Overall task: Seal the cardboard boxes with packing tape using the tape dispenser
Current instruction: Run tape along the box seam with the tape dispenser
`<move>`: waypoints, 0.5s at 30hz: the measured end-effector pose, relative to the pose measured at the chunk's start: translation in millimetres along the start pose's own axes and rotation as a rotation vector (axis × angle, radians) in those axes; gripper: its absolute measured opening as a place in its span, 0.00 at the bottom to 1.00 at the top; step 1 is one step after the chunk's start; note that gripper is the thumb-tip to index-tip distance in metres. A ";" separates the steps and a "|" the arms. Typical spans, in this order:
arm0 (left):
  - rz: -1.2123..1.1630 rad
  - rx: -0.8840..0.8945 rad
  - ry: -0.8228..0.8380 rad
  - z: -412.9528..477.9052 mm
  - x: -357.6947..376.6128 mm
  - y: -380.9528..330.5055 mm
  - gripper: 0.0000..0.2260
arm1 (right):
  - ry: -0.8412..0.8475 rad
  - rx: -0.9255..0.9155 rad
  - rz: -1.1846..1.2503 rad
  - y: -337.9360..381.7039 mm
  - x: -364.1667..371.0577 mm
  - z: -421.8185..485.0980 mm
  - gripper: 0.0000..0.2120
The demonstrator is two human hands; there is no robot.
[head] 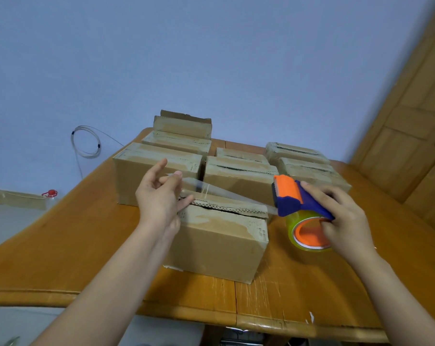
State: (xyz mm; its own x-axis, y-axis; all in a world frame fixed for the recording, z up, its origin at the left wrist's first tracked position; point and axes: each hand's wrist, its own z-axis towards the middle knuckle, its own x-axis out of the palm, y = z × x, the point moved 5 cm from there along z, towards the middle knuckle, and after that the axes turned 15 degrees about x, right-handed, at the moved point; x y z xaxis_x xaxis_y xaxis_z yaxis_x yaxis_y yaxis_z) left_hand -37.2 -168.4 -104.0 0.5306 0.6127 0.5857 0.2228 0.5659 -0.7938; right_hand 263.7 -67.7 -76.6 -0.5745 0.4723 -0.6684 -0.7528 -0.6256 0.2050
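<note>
Here we are facing a pale blue wall (211,58) that is filling most of the view, with a wooden door (411,133) running down the right side. Below it a wooden table (74,245) is spreading out in front of us and carrying all the cartons. A cluster of other boxes (238,176) is sitting toward the far end in three rows, their tops shining with tape.

Nearest to us, one cardboard box (219,245) is standing apart from the rest, and its top flaps are showing a dark gap and a raw corrugated edge along the seam.

Our left hand (159,198) is hovering over the box's left end, pinching the free end of a strip of clear tape (226,193) between thumb and fingers, while one finger is touching the flap edge. Our right hand (343,216) is gripping the blue and orange tape dispenser (291,196) just past the box's right end, above the table, with fingers curling around the handle and the yellowish roll (308,233). The strip is stretching taut between both hands, just over the open seam.

Off to the left, a coil of wire (85,141) is hanging on the wall, and a bottle (51,193) with a red cap is standing beyond the table's edge.
</note>
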 end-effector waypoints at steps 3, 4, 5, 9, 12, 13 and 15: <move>-0.013 -0.009 0.000 -0.3 -0.8 -0.6 0.19 | 0.011 -0.003 -0.012 -0.2 9.1 -4.7 0.44; -0.012 -0.008 0.003 -0.5 -1.0 -0.8 0.19 | 0.017 -0.001 -0.012 -1.3 11.9 -6.8 0.45; -0.012 -0.007 0.005 -0.6 -1.0 -0.9 0.19 | 0.023 0.002 -0.011 -1.8 14.2 -9.3 0.45; -0.024 -0.014 0.017 -1.6 -1.0 -1.3 0.21 | 0.060 0.029 0.012 -0.1 25.4 -20.2 0.46; -0.037 -0.026 0.038 -1.4 -1.2 -2.3 0.22 | 0.085 0.057 0.049 -0.4 32.8 -27.2 0.47; -0.042 -0.033 0.045 -0.6 -1.6 -2.5 0.22 | 0.088 0.068 0.063 -1.4 34.4 -28.6 0.47; -0.030 -0.028 0.066 1.4 -2.3 -4.1 0.23 | 0.084 0.077 0.079 -3.5 36.1 -30.7 0.47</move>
State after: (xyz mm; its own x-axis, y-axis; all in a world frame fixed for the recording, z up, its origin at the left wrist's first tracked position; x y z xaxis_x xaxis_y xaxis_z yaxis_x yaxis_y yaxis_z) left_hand -40.5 -171.3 -101.9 0.5761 0.5570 0.5982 0.2617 0.5676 -0.7806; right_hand 255.5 -67.4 -123.4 -0.6065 0.3679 -0.7048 -0.7307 -0.6073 0.3117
